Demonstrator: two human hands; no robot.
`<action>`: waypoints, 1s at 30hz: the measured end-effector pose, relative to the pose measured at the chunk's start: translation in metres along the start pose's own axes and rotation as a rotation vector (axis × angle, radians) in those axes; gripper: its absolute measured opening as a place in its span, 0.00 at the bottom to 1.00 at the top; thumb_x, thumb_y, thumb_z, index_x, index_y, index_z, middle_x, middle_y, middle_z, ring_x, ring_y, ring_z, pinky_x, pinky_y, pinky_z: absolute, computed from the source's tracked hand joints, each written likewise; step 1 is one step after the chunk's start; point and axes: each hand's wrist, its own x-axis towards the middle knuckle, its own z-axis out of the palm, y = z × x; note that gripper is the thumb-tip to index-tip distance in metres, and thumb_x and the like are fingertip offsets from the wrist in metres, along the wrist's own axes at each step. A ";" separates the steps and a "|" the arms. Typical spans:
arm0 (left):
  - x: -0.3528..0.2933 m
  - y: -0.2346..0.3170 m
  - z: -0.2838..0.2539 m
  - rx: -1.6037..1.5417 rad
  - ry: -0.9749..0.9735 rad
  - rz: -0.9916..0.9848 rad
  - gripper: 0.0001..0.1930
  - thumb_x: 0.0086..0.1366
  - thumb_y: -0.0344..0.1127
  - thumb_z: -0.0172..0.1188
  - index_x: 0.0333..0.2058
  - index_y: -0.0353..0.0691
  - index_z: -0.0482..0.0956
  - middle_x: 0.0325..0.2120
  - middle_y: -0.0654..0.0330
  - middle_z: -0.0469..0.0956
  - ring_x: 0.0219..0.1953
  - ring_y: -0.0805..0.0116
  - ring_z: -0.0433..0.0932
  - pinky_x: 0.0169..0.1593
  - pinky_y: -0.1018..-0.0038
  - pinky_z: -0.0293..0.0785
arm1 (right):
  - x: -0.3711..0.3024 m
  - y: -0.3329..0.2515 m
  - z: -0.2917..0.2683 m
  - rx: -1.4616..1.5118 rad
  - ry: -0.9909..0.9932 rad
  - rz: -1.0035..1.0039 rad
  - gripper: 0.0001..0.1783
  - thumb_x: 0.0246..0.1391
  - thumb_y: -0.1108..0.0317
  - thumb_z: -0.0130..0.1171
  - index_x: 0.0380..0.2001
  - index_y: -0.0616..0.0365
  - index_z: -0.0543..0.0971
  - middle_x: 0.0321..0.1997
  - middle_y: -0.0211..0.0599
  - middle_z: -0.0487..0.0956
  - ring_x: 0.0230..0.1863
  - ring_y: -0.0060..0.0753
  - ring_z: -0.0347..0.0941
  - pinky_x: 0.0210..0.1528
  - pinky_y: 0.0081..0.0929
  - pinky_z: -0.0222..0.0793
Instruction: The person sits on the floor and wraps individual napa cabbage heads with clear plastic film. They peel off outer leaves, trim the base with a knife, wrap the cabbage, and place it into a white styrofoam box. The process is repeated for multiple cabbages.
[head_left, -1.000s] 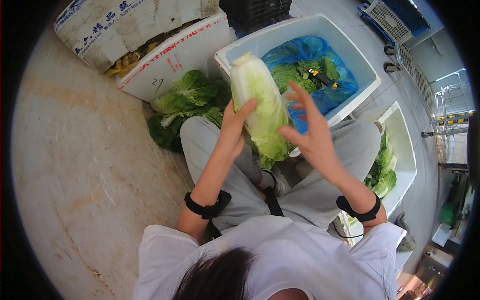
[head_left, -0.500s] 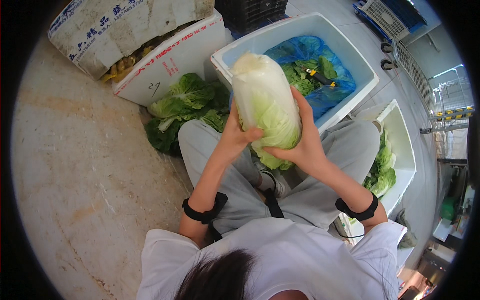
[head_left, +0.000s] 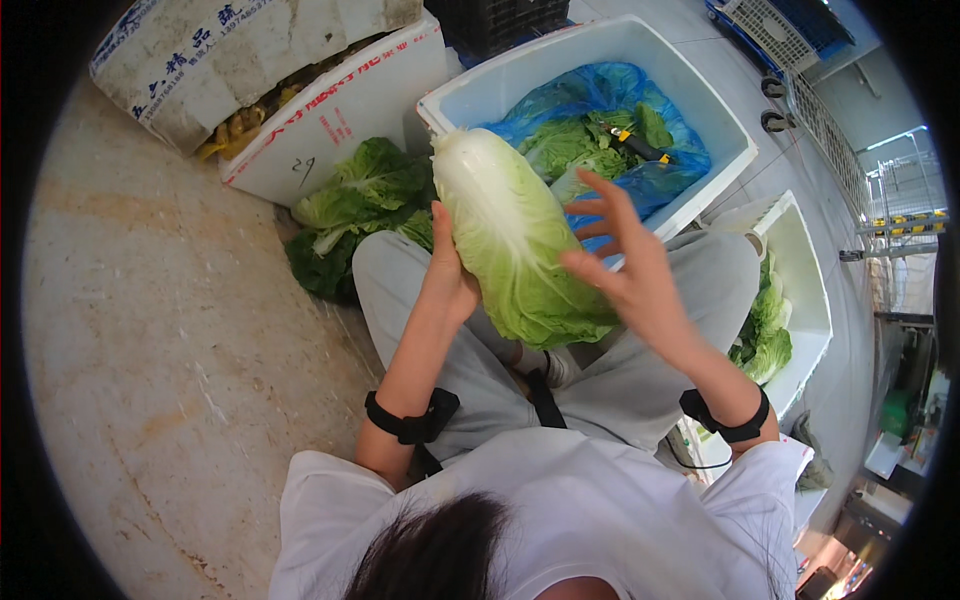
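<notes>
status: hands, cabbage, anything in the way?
Left hand grips cabbage over lap. Right hand open, fingers spread, beside it. White bin just behind, nothing between.

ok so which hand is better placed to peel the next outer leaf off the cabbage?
Right hand: open, fingers spread beside the cabbage, holding nothing. Left hand grips the cabbage and props it up.

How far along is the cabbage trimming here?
Done, apparently: loose outer leaves lie piled on the floor, more green scraps in the blue-lined bin. In hand: the left hand holds a napa cabbage upright; the right hand is open beside it. Left: cannot tell; more greens fill the white crate.
</notes>
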 end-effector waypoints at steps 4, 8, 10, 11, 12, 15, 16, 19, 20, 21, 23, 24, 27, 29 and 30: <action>0.003 -0.002 -0.011 -0.028 0.026 0.017 0.44 0.53 0.64 0.57 0.59 0.38 0.56 0.54 0.54 0.65 0.55 0.59 0.66 0.57 0.62 0.65 | 0.012 -0.005 -0.026 -0.095 0.110 0.027 0.23 0.49 0.65 0.61 0.49 0.61 0.71 0.38 0.45 0.78 0.34 0.31 0.75 0.35 0.24 0.71; 0.009 -0.002 -0.026 -0.048 -0.020 0.018 0.40 0.53 0.57 0.59 0.57 0.37 0.59 0.52 0.53 0.68 0.52 0.59 0.69 0.55 0.62 0.67 | -0.003 -0.025 -0.055 -0.391 0.209 -0.297 0.17 0.48 0.75 0.58 0.44 0.59 0.75 0.35 0.44 0.78 0.32 0.35 0.76 0.33 0.25 0.71; 0.013 -0.004 -0.031 -0.102 -0.009 -0.009 0.38 0.54 0.56 0.59 0.56 0.37 0.61 0.51 0.52 0.69 0.51 0.58 0.70 0.54 0.62 0.68 | -0.017 -0.043 -0.070 -0.496 0.201 -0.625 0.16 0.45 0.77 0.57 0.41 0.61 0.76 0.32 0.45 0.78 0.29 0.38 0.75 0.30 0.27 0.70; 0.016 -0.005 -0.033 -0.143 0.004 -0.033 0.38 0.54 0.56 0.59 0.56 0.36 0.61 0.51 0.52 0.69 0.51 0.58 0.71 0.54 0.62 0.68 | -0.029 -0.059 -0.077 -0.599 0.148 -0.696 0.14 0.44 0.74 0.56 0.38 0.62 0.77 0.32 0.45 0.77 0.28 0.38 0.74 0.29 0.28 0.70; 0.019 -0.006 -0.034 -0.173 0.029 -0.063 0.38 0.54 0.56 0.59 0.56 0.36 0.61 0.50 0.52 0.69 0.50 0.57 0.71 0.53 0.61 0.69 | -0.038 -0.075 -0.083 -0.539 0.114 -0.707 0.14 0.43 0.72 0.56 0.36 0.64 0.78 0.31 0.45 0.77 0.27 0.39 0.73 0.28 0.29 0.69; 0.026 -0.008 -0.034 -0.229 0.136 -0.086 0.37 0.56 0.56 0.58 0.56 0.36 0.61 0.50 0.52 0.69 0.50 0.57 0.71 0.53 0.61 0.69 | -0.041 -0.113 -0.114 -0.559 -0.102 -0.851 0.17 0.48 0.65 0.50 0.35 0.69 0.75 0.31 0.50 0.75 0.28 0.41 0.71 0.29 0.30 0.68; 0.026 -0.009 -0.033 -0.204 0.059 -0.039 0.36 0.57 0.57 0.55 0.57 0.38 0.61 0.51 0.51 0.69 0.51 0.55 0.70 0.54 0.59 0.69 | -0.040 -0.119 -0.117 -0.589 -0.216 -0.902 0.19 0.51 0.63 0.47 0.37 0.72 0.74 0.32 0.52 0.75 0.29 0.41 0.71 0.29 0.30 0.68; 0.029 -0.008 -0.031 -0.277 -0.036 -0.100 0.36 0.58 0.58 0.54 0.58 0.40 0.61 0.51 0.51 0.69 0.52 0.53 0.70 0.54 0.56 0.67 | -0.043 -0.105 -0.105 -0.616 0.120 -0.967 0.14 0.57 0.58 0.43 0.44 0.50 0.68 0.34 0.48 0.74 0.26 0.41 0.68 0.23 0.33 0.63; 0.030 -0.008 -0.031 -0.273 -0.061 -0.106 0.36 0.58 0.58 0.54 0.58 0.40 0.60 0.52 0.51 0.68 0.52 0.53 0.69 0.55 0.56 0.67 | -0.044 -0.100 -0.105 -0.620 0.213 -0.993 0.13 0.58 0.58 0.42 0.45 0.46 0.67 0.34 0.46 0.74 0.25 0.41 0.67 0.22 0.33 0.61; 0.033 -0.007 -0.030 -0.264 -0.068 -0.110 0.37 0.58 0.59 0.54 0.58 0.40 0.60 0.52 0.51 0.68 0.53 0.53 0.69 0.55 0.55 0.67 | -0.046 -0.094 -0.101 -0.623 0.308 -1.013 0.13 0.59 0.58 0.42 0.46 0.41 0.67 0.34 0.44 0.75 0.24 0.41 0.66 0.20 0.34 0.60; 0.036 -0.007 -0.030 -0.238 -0.049 -0.133 0.37 0.57 0.60 0.54 0.59 0.41 0.59 0.52 0.51 0.68 0.53 0.53 0.68 0.55 0.54 0.66 | -0.043 -0.092 -0.115 -0.684 0.145 -1.042 0.14 0.58 0.62 0.41 0.47 0.44 0.66 0.33 0.47 0.75 0.25 0.41 0.68 0.20 0.32 0.63; 0.040 -0.006 -0.030 -0.198 -0.045 -0.115 0.38 0.57 0.60 0.54 0.59 0.41 0.59 0.53 0.51 0.67 0.54 0.54 0.68 0.55 0.54 0.67 | -0.041 -0.095 -0.122 -0.731 0.008 -1.025 0.16 0.58 0.65 0.40 0.50 0.43 0.62 0.34 0.50 0.75 0.26 0.41 0.69 0.20 0.31 0.65; 0.049 -0.006 -0.028 -0.208 -0.031 -0.087 0.38 0.57 0.59 0.54 0.59 0.42 0.58 0.54 0.51 0.67 0.54 0.54 0.68 0.54 0.55 0.68 | -0.031 -0.104 -0.133 -0.995 0.028 -0.610 0.12 0.58 0.65 0.42 0.40 0.56 0.72 0.29 0.45 0.77 0.27 0.41 0.71 0.25 0.32 0.66; 0.053 -0.006 -0.028 -0.170 -0.011 -0.075 0.38 0.56 0.60 0.55 0.59 0.42 0.58 0.54 0.52 0.66 0.54 0.54 0.69 0.54 0.55 0.68 | 0.003 -0.064 -0.146 -1.067 0.239 -0.618 0.09 0.53 0.70 0.50 0.35 0.61 0.76 0.27 0.41 0.77 0.27 0.38 0.72 0.27 0.29 0.67; 0.057 -0.007 -0.027 -0.148 0.003 -0.062 0.39 0.56 0.60 0.56 0.59 0.42 0.58 0.54 0.52 0.66 0.54 0.54 0.69 0.54 0.56 0.69 | 0.032 -0.035 -0.154 -0.976 0.327 -0.654 0.08 0.49 0.74 0.55 0.35 0.60 0.76 0.27 0.40 0.77 0.27 0.36 0.73 0.27 0.26 0.68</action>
